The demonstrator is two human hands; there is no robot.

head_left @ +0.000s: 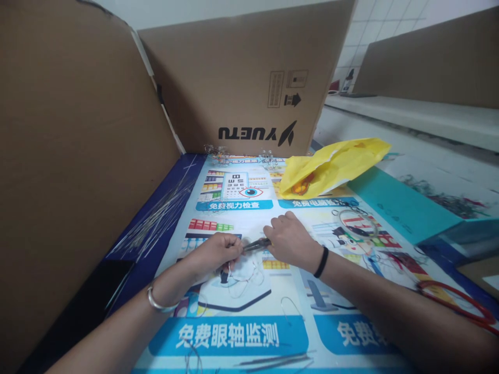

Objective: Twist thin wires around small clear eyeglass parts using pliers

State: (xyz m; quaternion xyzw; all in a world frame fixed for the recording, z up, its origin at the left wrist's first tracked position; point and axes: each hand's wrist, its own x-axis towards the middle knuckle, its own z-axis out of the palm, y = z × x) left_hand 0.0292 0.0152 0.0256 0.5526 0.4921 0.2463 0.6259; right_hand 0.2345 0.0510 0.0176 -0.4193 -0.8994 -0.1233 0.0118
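My right hand is closed around the handles of a pair of pliers, whose jaws point left. Close to the jaw tips, my left hand pinches thin silvery wire that hangs in loose loops below the fingers. The tips meet the wire beside my left thumb; whether they bite on it is too small to tell. Both hands are above the printed poster covering the table. A bent piece of wire lies on the poster just below the hands.
Straight wires lie along the left side, near a dark flat object. A yellow bag sits at the back right, beside a teal box. A red wire coil lies right. Cardboard panels stand behind and left.
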